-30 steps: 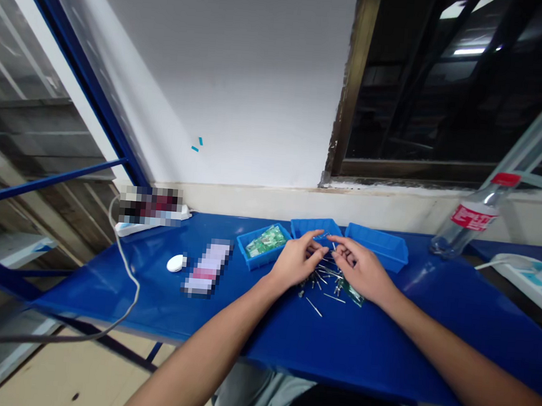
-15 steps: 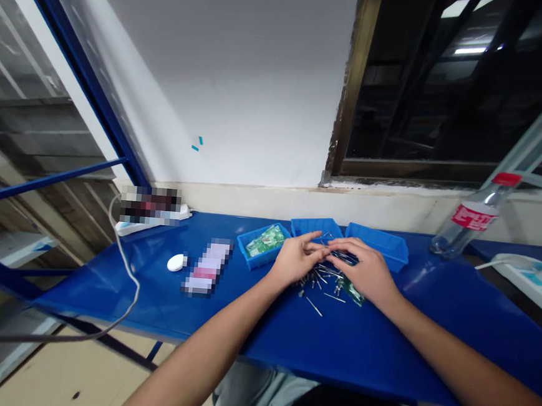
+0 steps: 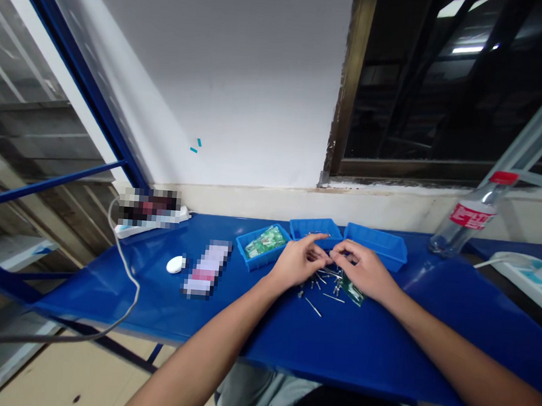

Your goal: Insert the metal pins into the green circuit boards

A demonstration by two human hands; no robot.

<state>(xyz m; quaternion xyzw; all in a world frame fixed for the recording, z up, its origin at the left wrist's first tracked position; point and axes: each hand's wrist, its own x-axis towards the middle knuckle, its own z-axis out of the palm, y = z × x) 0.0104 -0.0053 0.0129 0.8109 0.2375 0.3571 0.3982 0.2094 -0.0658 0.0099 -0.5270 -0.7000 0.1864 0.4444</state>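
Over a loose pile of thin metal pins that look like blind rivets, my two hands meet at the fingertips. My left hand pinches with thumb and forefinger; whatever is between them is too small to make out. Curled inward from the other side, my right hand also has its thumb and fingertips pressed together, their contents hidden. A green-and-clear packet lies under the right hand, at the pile's right side. One single pin lies apart, nearer the front edge.
Behind the hands stand a blue bin of green packets, a second blue bin with small metal pieces, and a third blue bin. A bottle stands right; a white round object, blurred-out flat item and cable lie left.
My right hand's fingers have curled in from a flatter reach over the pile to a pinch. My left fingertips have closed in beside them, and the camera view has shifted slightly.
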